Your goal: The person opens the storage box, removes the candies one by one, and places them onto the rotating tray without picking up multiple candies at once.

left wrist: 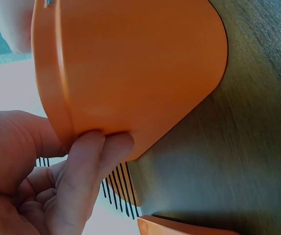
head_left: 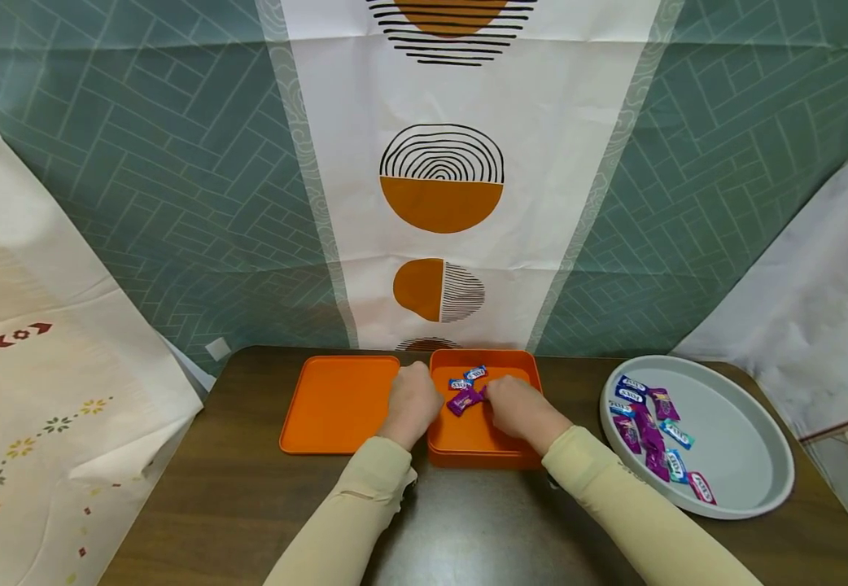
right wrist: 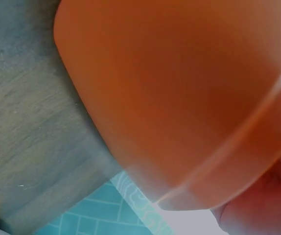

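An orange box (head_left: 468,460) stands near the back edge of the table. Inside it lie a purple-wrapped candy (head_left: 461,402) and two small blue-and-white wrapped candies (head_left: 475,373). My left hand (head_left: 414,403) grips the box's left rim, and in the left wrist view its fingers (left wrist: 84,156) press flat on the outer wall. Over the box's right side reaches my right hand (head_left: 519,411), its curled fingertips at a purple wrapper. In the right wrist view most of that hand (right wrist: 263,213) is hidden behind the box wall.
A flat orange tray (head_left: 339,407) lies left of the box. At the right, a round grey tray (head_left: 739,439) holds several purple, blue and red wrapped candies (head_left: 647,431) along its left side. A patterned curtain (head_left: 439,98) hangs behind the brown table (head_left: 461,537).
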Demonstrator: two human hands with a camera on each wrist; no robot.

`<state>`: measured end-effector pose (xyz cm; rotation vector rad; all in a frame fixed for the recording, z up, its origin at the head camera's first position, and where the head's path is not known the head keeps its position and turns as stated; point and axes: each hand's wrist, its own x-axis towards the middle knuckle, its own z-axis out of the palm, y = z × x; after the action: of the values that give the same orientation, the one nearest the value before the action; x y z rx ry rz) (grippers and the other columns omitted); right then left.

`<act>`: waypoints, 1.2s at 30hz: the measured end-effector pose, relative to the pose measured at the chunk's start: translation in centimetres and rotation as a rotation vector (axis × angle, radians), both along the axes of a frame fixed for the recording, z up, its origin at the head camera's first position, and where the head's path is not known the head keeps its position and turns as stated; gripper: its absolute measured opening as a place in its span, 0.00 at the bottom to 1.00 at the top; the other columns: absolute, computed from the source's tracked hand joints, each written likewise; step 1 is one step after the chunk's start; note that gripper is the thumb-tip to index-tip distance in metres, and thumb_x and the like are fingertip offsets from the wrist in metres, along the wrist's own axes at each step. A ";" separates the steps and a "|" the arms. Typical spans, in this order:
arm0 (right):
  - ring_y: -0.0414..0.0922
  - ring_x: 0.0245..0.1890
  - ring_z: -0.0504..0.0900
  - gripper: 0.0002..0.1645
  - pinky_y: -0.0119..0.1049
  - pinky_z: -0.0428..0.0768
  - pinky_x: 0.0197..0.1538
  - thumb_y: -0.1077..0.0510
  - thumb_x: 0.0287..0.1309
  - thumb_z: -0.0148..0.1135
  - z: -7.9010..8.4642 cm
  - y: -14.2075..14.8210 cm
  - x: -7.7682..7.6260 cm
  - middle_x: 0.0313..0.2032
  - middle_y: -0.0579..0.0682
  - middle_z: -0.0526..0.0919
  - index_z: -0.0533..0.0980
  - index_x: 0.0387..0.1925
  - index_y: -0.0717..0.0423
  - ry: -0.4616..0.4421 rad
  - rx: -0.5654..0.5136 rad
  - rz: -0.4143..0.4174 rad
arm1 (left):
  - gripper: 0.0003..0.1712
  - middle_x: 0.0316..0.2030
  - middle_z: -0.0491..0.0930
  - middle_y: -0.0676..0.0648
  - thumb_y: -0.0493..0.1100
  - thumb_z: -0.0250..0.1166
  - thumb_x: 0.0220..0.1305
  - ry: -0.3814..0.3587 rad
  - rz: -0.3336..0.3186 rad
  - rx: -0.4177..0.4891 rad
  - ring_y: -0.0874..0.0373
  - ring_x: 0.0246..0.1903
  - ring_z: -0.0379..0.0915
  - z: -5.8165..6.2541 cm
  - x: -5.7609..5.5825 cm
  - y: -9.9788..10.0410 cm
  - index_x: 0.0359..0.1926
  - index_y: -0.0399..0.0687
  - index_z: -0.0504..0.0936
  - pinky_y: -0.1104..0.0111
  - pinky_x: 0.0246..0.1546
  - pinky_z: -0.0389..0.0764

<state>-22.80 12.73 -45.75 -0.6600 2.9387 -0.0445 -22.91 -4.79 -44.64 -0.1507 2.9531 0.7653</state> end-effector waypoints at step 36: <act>0.38 0.20 0.70 0.04 0.31 0.77 0.33 0.59 0.45 0.68 4.2 3.5 1.5 0.21 0.40 0.76 0.81 0.20 0.50 0.129 -0.203 -0.013 | 0.18 0.27 0.76 0.46 0.41 0.71 0.45 -0.040 0.027 -0.006 0.55 0.20 0.70 0.1 -0.1 0.2 0.38 0.38 0.79 0.65 0.22 0.78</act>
<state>-21.29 16.22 -41.58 -0.6950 3.0902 -0.3167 -23.00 -4.56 -44.54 -0.2038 2.9218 0.7481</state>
